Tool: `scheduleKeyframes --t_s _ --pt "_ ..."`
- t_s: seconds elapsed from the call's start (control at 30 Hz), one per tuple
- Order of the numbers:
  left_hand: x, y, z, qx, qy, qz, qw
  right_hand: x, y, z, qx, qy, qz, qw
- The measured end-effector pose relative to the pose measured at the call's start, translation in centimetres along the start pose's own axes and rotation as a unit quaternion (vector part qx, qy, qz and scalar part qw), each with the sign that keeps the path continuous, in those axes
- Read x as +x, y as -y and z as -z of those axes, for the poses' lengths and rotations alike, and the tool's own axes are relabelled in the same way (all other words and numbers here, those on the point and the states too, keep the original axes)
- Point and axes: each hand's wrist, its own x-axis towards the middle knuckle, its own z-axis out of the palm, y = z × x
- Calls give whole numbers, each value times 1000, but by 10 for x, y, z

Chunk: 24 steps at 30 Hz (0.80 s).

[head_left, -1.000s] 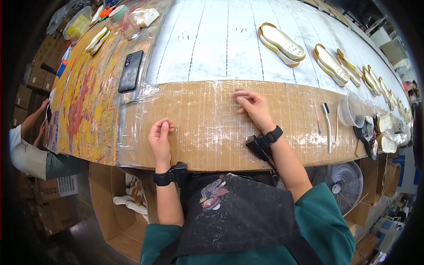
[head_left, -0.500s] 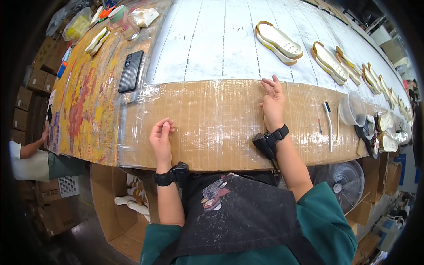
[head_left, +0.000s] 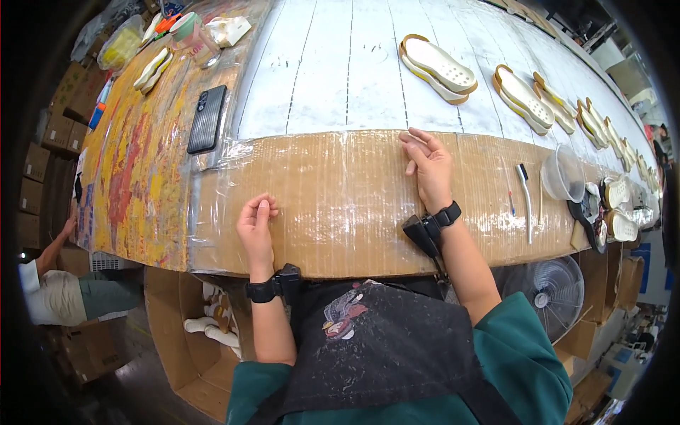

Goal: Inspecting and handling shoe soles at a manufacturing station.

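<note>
My left hand [head_left: 256,221] hovers over the near part of the plastic-wrapped cardboard sheet [head_left: 319,205], fingers curled and thumb against them, holding nothing that I can see. My right hand [head_left: 429,168] is farther out, above the cardboard's far edge, with loosely stretched fingers pointing left and nothing in them. Beyond it lies the white surface with dashed lines [head_left: 326,78]. A pair of cream shoe soles with tan and yellow edges [head_left: 438,67] rests there, the things nearest my right hand. More pairs [head_left: 524,99] trail off to the right.
A black phone [head_left: 207,119], a cup [head_left: 197,39] and a sole [head_left: 152,71] sit on the paint-stained left board. On the right are a white-handled brush [head_left: 525,202] and a clear tub [head_left: 563,176]. Below stand a box of soles [head_left: 166,333] and a fan [head_left: 545,297]. Someone stands far left.
My right hand has tipped left, its fingers now pointing across rather than up. The dashed lines and soles have shifted slightly left. My left hand has barely moved; the person at far left has shifted.
</note>
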Motion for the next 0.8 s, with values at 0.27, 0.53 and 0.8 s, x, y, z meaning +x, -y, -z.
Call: scheduleKeyframes --t_s 0.27,0.53,0.8 --pt "0 -1 -3 -5 -3 -7 1000 -7 3 -5 4 -76 42 996" --pt "-3 -2 1 -8 -7 -11 1000 63 19 25 46 -184 58 980" --pt "-1 -2 -2 -50 -6 -5 999 204 13 80 -169 -374 110 905"
